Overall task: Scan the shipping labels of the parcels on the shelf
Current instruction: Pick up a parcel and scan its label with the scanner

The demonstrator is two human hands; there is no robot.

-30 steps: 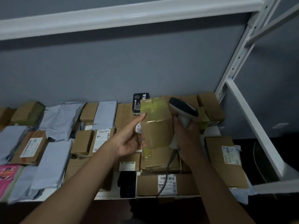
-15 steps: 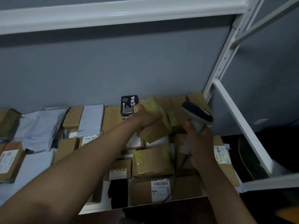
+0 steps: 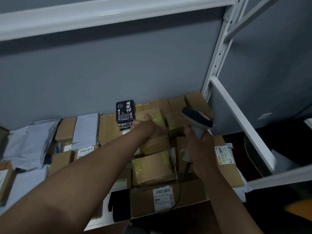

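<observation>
Setting: dim grey wall behind a white metal shelf (image 3: 194,204) packed with cardboard parcels and grey mailer bags (image 3: 32,144).
Left hand: my left hand (image 3: 148,128) reaches to the back row, fingers curled round a taped brown parcel (image 3: 156,119), thumb on its top.
Right hand: my right hand (image 3: 200,149) grips the handle of the barcode scanner (image 3: 197,121), its head raised and turned toward the back of the shelf.
Parcel in hand: it lies at the rear, just right of a black printed box (image 3: 125,110) and touching its neighbours; I see no label on the faces showing.
Key relation: the parcel lies just left of the scanner head, at about its height, long axis running away from me; my left hand is the one on it, and the scanner is close beside.
Next move, as I judge it: I would turn the parcel until its label faces the scanner.
Other labels: a front-row box (image 3: 168,200) and a box at right (image 3: 226,164) show barcodes facing up, nearer to me than the scanner head.
Risk: tight packing may let neighbours shift.
</observation>
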